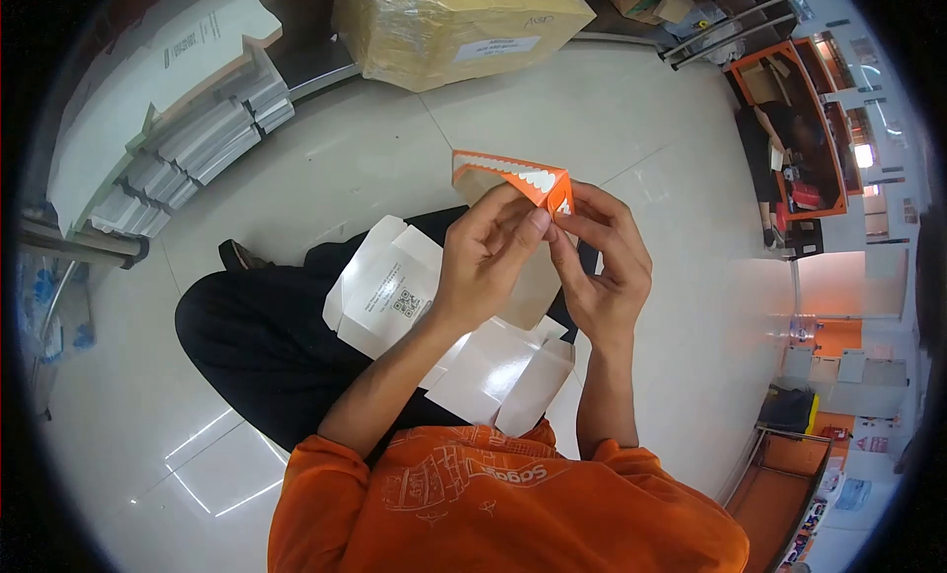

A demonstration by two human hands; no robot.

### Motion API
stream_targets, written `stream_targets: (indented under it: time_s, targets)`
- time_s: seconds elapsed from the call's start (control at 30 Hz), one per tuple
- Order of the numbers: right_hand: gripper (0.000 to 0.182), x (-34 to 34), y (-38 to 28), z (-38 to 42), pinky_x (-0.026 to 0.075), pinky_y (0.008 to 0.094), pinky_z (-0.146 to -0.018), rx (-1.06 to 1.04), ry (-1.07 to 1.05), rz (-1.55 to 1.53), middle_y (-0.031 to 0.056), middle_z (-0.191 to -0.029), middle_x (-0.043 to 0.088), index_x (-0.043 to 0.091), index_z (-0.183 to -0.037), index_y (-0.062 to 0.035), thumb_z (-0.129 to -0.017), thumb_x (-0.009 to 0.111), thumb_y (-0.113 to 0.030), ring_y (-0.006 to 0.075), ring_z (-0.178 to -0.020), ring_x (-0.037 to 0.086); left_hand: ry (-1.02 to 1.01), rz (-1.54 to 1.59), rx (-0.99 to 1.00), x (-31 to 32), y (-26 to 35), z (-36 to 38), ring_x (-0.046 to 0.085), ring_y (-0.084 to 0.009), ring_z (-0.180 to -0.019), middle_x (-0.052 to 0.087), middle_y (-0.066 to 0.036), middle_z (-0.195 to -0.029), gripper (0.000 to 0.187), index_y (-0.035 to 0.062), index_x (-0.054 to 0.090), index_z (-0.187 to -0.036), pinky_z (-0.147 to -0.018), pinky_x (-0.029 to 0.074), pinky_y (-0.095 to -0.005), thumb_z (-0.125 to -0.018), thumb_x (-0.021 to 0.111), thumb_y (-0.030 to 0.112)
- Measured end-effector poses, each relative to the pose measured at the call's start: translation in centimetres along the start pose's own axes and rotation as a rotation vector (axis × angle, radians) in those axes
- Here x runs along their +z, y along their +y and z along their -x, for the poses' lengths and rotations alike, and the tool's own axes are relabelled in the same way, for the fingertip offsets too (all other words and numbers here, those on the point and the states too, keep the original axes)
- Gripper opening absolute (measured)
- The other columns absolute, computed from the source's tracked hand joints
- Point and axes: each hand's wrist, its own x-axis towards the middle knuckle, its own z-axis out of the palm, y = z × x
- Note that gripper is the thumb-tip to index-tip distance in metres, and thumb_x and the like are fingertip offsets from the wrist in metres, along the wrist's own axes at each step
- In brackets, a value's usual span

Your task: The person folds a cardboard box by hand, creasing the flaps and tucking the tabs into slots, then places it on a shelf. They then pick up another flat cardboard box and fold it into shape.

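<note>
A partly folded carton (pixel 513 167) with orange and white printing is raised in front of me, its far edge standing up. My left hand (pixel 493 257) pinches the carton's orange corner, thumb and fingers pressed together. From the other side my right hand (pixel 607 262) grips the same corner, its fingertips meeting the left thumb. White cardboard panels (pixel 488 366) with creased flaps lie over my lap. One panel (pixel 395 282) carries a QR code and small print. My hands hide whether these panels join the raised part.
Stacked flat white cardboard (pixel 187 149) sits on a rack at the left. A large wrapped brown box (pixel 464 31) stands ahead by a dark shelf. Another person (pixel 774 129) is at an orange-framed unit at the far right. Glossy tiled floor (pixel 691 277) surrounds my legs.
</note>
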Motion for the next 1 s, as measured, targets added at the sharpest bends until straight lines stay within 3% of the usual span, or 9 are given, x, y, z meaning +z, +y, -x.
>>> stream_targets:
  time_s: [0.23,0.5,0.6,0.67,0.73,0.8,0.83,0.9,1.0]
  targets:
    - [0.018,0.5,0.0,0.2,0.057,0.0314,-0.072,0.011,0.036,0.097,0.0172,-0.11,0.063,0.071,-0.09,-0.0003,-0.073,0.077,0.004,0.0263,-0.092,0.067,0.164,-0.154,0.06,0.5,-0.4,0.4,0.064,-0.0107,-0.09,0.067,-0.009,-0.098,0.014,-0.0048,0.059,-0.108,-0.079,0.052,-0.0241,-0.097,0.057,0.003]
    - [0.015,0.9,0.0,0.6,0.056,0.0341,-0.079,0.055,0.067,0.028,0.0167,-0.109,0.062,0.07,-0.087,0.0005,-0.073,0.076,0.005,0.0279,-0.094,0.066,0.071,-0.146,0.071,-0.3,-0.1,0.3,0.065,-0.0102,-0.088,0.068,-0.009,-0.096,0.016,-0.0045,0.059,-0.11,-0.078,0.052,-0.0241,-0.097,0.057,0.004]
    - [0.022,0.4,0.8,0.4,0.055,0.0331,-0.083,0.098,0.071,-0.021,0.0154,-0.109,0.061,0.066,-0.096,0.0029,-0.076,0.075,0.006,0.0241,-0.096,0.064,0.052,-0.166,-0.014,-0.2,0.8,0.1,0.066,-0.0125,-0.085,0.069,-0.01,-0.094,0.016,-0.0046,0.063,-0.108,-0.076,0.052,-0.0255,-0.095,0.057,0.004]
    - [0.031,0.1,1.1,-0.2,0.054,0.0324,-0.086,0.471,0.241,-0.481,0.0142,-0.11,0.059,0.06,-0.107,0.006,-0.079,0.073,0.007,0.02,-0.097,0.062,-0.014,-0.519,0.182,-1.1,1.6,-0.5,0.066,-0.0156,-0.082,0.07,-0.011,-0.092,0.014,-0.0036,0.067,-0.102,-0.074,0.052,-0.0273,-0.093,0.058,0.002]
    - [0.04,-0.8,1.7,-0.6,0.054,0.0325,-0.086,0.489,0.263,-0.422,0.0142,-0.11,0.06,0.053,-0.118,0.0078,-0.083,0.072,0.004,0.0182,-0.098,0.061,0.129,-0.692,0.473,-2.8,2.4,-1.2,0.065,-0.0185,-0.084,0.069,-0.012,-0.096,0.018,0.0003,0.068,-0.105,-0.074,0.05,-0.0285,-0.091,0.057,0.002]
    - [0.044,-1.7,2.2,-0.8,0.053,0.0322,-0.085,0.738,0.151,-0.569,0.0135,-0.108,0.063,0.051,-0.121,0.0069,-0.083,0.073,0.0,0.0176,-0.098,0.062,0.168,-0.814,0.379,-4.3,3.1,-2.4,0.06,-0.017,-0.104,0.064,-0.013,-0.116,0.027,0.0017,0.06,-0.121,-0.086,0.047,-0.0288,-0.096,0.057,0.011]
    - [0.044,-1.7,2.7,-0.3,0.053,0.0316,-0.085,0.714,0.114,-0.645,0.0133,-0.107,0.065,0.051,-0.122,0.0065,-0.084,0.073,-0.003,0.0165,-0.098,0.062,0.17,-0.817,0.383,-4.6,2.8,-2.7,0.06,-0.017,-0.104,0.064,-0.013,-0.116,0.027,0.0017,0.06,-0.121,-0.086,0.047,-0.0288,-0.096,0.057,0.011]
    - [0.041,-1.0,2.7,0.1,0.052,0.0316,-0.086,0.731,0.068,-0.739,0.0137,-0.108,0.065,0.053,-0.119,0.0064,-0.084,0.073,-0.002,0.0165,-0.099,0.063,-0.005,-0.054,-0.146,-5.5,1.2,-2.9,0.056,-0.0177,-0.116,0.06,-0.012,-0.125,0.043,0.0033,0.048,-0.135,-0.096,0.046,-0.0326,-0.096,0.06,0.019]
    - [0.033,0.2,2.7,0.8,0.053,0.0301,-0.083,0.755,0.037,-0.798,0.0125,-0.105,0.067,0.056,-0.114,0.006,-0.086,0.072,-0.002,0.0149,-0.094,0.064,-0.133,0.158,-0.329,-5.9,-0.2,-2.5,0.057,-0.0187,-0.116,0.06,-0.013,-0.125,0.051,0.0047,0.042,-0.14,-0.097,0.048,-0.034,-0.096,0.061,0.022]
